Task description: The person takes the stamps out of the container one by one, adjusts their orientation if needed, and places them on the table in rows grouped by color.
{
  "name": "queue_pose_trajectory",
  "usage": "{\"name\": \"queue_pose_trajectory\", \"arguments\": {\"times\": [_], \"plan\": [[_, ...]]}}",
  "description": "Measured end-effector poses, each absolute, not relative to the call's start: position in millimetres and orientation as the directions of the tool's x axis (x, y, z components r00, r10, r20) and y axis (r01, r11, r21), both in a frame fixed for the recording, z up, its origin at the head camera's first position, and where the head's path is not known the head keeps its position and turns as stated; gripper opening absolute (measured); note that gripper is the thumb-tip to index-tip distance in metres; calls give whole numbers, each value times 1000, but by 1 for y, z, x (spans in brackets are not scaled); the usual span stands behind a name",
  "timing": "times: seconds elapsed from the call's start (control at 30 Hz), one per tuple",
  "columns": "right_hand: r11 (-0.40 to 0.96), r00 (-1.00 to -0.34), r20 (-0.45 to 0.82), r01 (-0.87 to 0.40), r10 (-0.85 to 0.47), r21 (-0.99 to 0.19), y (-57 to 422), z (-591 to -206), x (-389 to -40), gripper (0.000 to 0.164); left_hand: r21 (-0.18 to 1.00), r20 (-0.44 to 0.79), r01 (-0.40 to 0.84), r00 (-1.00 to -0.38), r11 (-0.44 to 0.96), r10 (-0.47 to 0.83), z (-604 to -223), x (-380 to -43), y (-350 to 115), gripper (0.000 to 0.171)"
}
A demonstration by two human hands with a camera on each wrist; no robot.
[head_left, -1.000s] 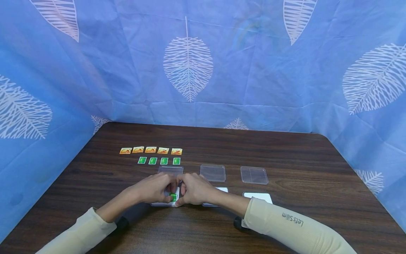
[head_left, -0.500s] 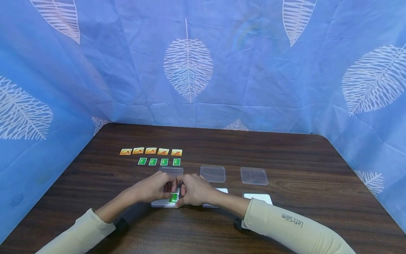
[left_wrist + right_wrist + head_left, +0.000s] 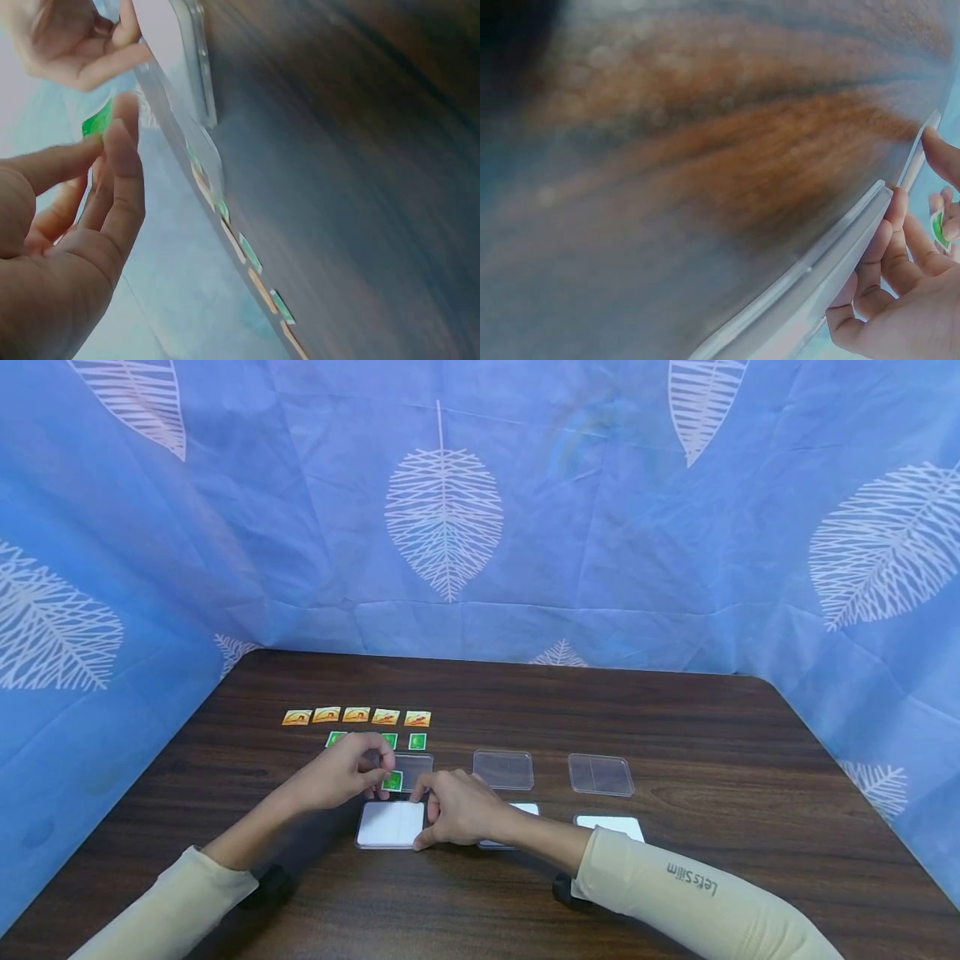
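My left hand (image 3: 339,774) pinches a small green square (image 3: 392,782), sticker-like with a white border, between thumb and fingers. It is raised over a clear lid (image 3: 417,765) in the head view; the left wrist view shows the green square (image 3: 97,122) bent slightly at the fingertips. In front lies a shallow clear case (image 3: 390,824) with a plain white top. My right hand (image 3: 462,810) grips this case at its right end, thumb at the near edge and fingers at the far edge. The right wrist view shows fingers along the edge of the case (image 3: 802,300).
Two similar white-topped cases, one partly behind my right hand and one farther right (image 3: 611,827), lie in the front row. Clear lids (image 3: 503,770) lie behind them. Green squares (image 3: 417,742) and a row of orange cards (image 3: 356,715) lie at the back left of the table (image 3: 675,718).
My left hand has lifted the green square off the white-topped case and moved back and left with it. My right hand keeps its hold on the case.
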State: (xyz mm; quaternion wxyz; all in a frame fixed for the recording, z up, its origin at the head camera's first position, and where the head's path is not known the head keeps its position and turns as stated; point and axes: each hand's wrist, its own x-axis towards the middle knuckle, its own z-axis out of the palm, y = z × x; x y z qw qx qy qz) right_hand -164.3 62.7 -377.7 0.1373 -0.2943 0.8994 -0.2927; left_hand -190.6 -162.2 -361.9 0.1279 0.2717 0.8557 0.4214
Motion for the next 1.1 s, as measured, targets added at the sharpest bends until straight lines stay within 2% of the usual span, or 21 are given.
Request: {"name": "queue_pose_trajectory", "arguments": {"times": [0.23, 0.73, 1.1], "plan": [[652, -790, -72, -447, -609, -612, 64, -379, -164, 44, 800, 36, 308, -881, 515, 471, -364, -195, -170, 13], [642, -787, -45, -467, -615, -608, 64, -379, -162, 44, 837, 108, 309, -902, 451, 419, -371, -200, -182, 10], [641, -787, -50, -462, -615, -614, 64, -376, -162, 44, 865, 87, 260, -920, 429, 382, -373, -200, -189, 8]]}}
